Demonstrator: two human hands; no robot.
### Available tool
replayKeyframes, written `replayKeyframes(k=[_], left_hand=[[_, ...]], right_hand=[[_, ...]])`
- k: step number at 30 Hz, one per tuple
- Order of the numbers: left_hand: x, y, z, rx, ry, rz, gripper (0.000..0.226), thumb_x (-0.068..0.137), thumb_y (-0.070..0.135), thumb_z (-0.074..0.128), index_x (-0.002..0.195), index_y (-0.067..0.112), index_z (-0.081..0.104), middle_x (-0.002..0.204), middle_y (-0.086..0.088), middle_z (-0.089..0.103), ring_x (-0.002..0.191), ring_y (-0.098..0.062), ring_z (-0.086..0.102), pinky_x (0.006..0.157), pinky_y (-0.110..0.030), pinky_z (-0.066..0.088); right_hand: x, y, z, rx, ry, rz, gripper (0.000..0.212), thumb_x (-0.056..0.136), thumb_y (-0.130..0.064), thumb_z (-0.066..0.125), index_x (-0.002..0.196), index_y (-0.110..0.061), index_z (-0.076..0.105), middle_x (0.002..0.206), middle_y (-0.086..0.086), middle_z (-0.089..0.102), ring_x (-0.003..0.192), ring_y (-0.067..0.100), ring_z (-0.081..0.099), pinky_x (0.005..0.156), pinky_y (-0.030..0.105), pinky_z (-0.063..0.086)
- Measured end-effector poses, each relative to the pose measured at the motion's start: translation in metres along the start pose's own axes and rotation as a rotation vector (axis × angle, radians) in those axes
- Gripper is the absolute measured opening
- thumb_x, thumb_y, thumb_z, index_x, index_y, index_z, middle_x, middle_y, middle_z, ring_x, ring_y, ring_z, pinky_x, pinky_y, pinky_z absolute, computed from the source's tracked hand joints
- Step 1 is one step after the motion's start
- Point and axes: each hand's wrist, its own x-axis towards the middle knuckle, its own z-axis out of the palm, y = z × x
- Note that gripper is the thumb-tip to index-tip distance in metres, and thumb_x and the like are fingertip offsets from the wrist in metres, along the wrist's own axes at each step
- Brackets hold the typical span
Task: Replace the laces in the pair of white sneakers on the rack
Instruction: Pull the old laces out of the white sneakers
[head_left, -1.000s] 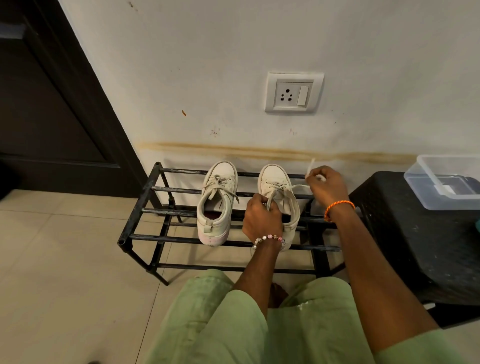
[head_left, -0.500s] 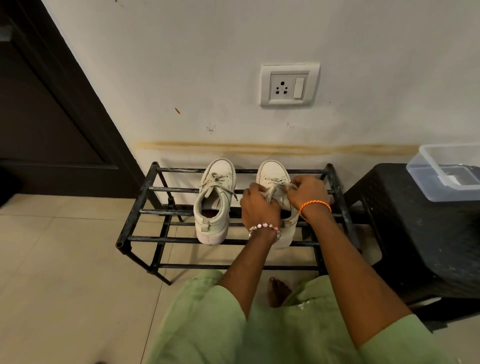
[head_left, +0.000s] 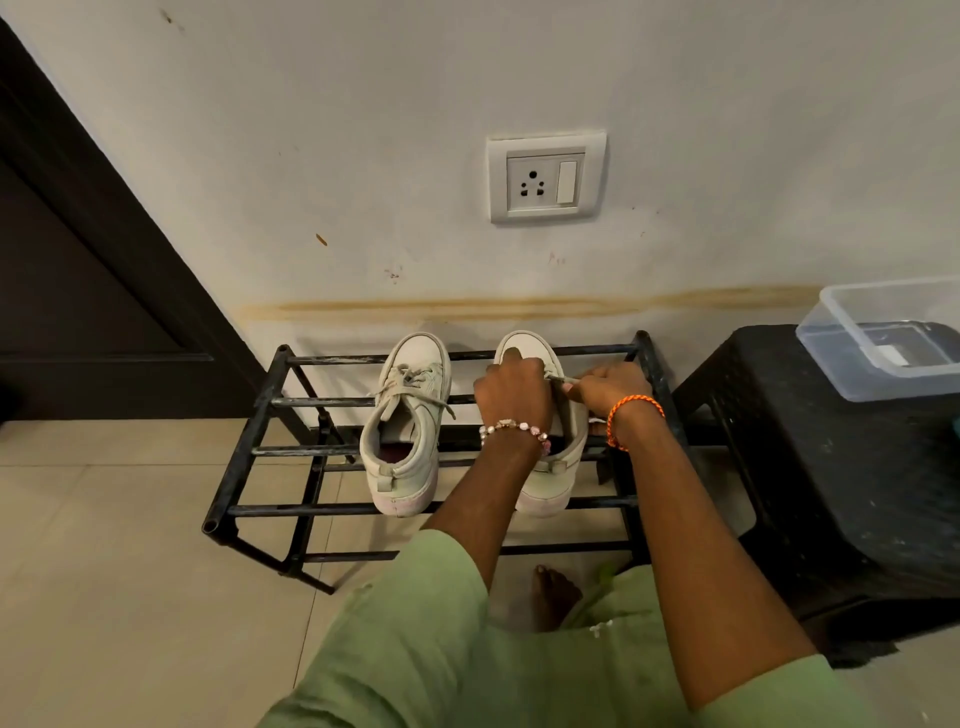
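Observation:
Two white sneakers stand toes to the wall on a black metal rack (head_left: 249, 452). The left sneaker (head_left: 408, 426) is laced, its bow loose on the tongue. On the right sneaker (head_left: 550, 478) both hands work at the lacing. My left hand (head_left: 511, 392) lies curled over the front of the shoe, fingers reaching toward the toe. My right hand (head_left: 610, 389) pinches a short stretch of white lace (head_left: 563, 380) at the shoe's right side. The eyelets are hidden under the hands.
A black plastic stool (head_left: 841, 478) stands right of the rack with a clear plastic box (head_left: 893, 338) on top. A wall socket (head_left: 545, 176) is above, a dark door (head_left: 78, 291) at left. My bare foot (head_left: 553, 592) is under the rack's front.
My right hand came down from pulling the lace out to the upper right and now pinches it close to the shoe. My left hand slid forward toward the toe.

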Motion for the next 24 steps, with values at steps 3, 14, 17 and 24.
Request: replayKeyframes(k=[3, 14, 17, 24], left_hand=[[-0.002, -0.006, 0.002, -0.112, 0.041, -0.016, 0.024, 0.091, 0.029, 0.055, 0.101, 0.013, 0.07, 0.109, -0.01, 0.06, 0.093, -0.032, 0.06, 0.068, -0.034, 0.043], [0.02, -0.033, 0.002, -1.345, -0.3, -0.958, 0.022, 0.094, 0.007, 0.045, 0.072, 0.009, 0.051, 0.039, 0.001, 0.056, 0.043, -0.012, 0.055, 0.043, -0.019, 0.045], [0.017, -0.032, -0.003, -1.336, -0.261, -1.003, 0.006, 0.082, 0.007, 0.055, 0.078, 0.005, 0.06, 0.051, -0.002, 0.059, 0.039, -0.014, 0.054, 0.044, -0.02, 0.046], [0.012, -0.005, -0.022, -0.601, -0.07, -0.225, 0.012, 0.072, 0.035, 0.066, 0.082, 0.03, 0.07, 0.1, 0.0, 0.065, 0.093, -0.018, 0.059, 0.083, -0.034, 0.045]], right_hand=[[-0.001, 0.001, 0.0, 0.052, 0.009, 0.011, 0.023, 0.082, -0.018, 0.071, 0.1, -0.004, 0.072, 0.098, 0.009, 0.068, 0.09, 0.019, 0.057, 0.085, 0.03, 0.047], [0.001, 0.003, 0.001, 0.122, -0.038, 0.099, 0.012, 0.074, -0.02, 0.078, 0.077, -0.012, 0.071, 0.095, 0.014, 0.07, 0.095, 0.032, 0.064, 0.087, 0.05, 0.053], [0.003, 0.001, 0.0, 0.08, -0.05, 0.089, 0.011, 0.075, -0.021, 0.077, 0.074, -0.014, 0.069, 0.096, 0.014, 0.07, 0.096, 0.032, 0.064, 0.086, 0.049, 0.053], [-0.004, -0.003, 0.002, -0.02, -0.026, 0.014, 0.021, 0.085, -0.018, 0.064, 0.065, -0.012, 0.063, 0.067, 0.002, 0.058, 0.069, 0.016, 0.054, 0.062, 0.023, 0.042]])
